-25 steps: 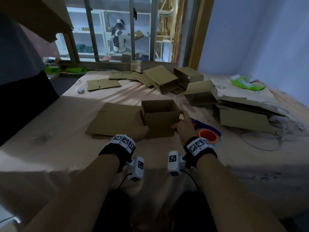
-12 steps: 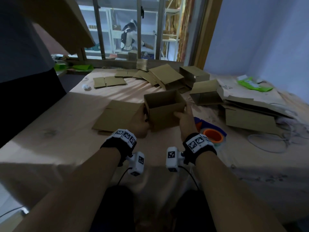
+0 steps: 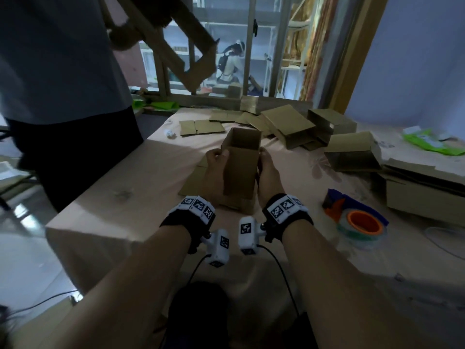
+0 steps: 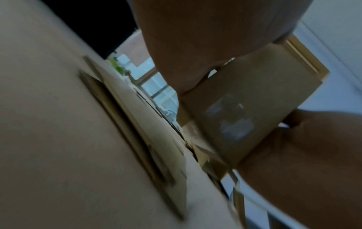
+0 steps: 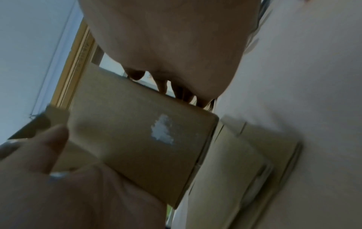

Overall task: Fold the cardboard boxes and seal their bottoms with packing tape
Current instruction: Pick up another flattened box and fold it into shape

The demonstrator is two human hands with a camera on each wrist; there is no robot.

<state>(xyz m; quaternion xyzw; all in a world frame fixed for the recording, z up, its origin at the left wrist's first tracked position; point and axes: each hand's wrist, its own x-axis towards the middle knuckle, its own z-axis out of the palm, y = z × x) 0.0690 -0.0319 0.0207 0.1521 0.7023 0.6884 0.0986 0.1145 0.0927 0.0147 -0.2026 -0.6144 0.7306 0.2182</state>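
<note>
A small brown cardboard box (image 3: 241, 170) is held up off the table, its open end (image 3: 245, 141) pointing up and away from me. My left hand (image 3: 215, 167) grips its left side with the thumb on the near face. My right hand (image 3: 268, 170) grips its right side. The left wrist view shows the box's flat panel (image 4: 245, 108) between both hands. In the right wrist view that box panel (image 5: 137, 131) bears a white scuff. An orange and blue tape dispenser (image 3: 357, 217) lies on the table to the right of my right wrist.
Flat cardboard blanks (image 3: 193, 182) lie under the held box. Several folded boxes (image 3: 352, 152) and flat pieces (image 3: 201, 127) crowd the far and right side of the table (image 3: 125, 197). A person (image 3: 63, 96) stands at the left edge holding a cardboard piece (image 3: 181, 46) overhead.
The box has been lifted off the table and turned so that it stands tall between my hands. The person at the left has raised their cardboard higher.
</note>
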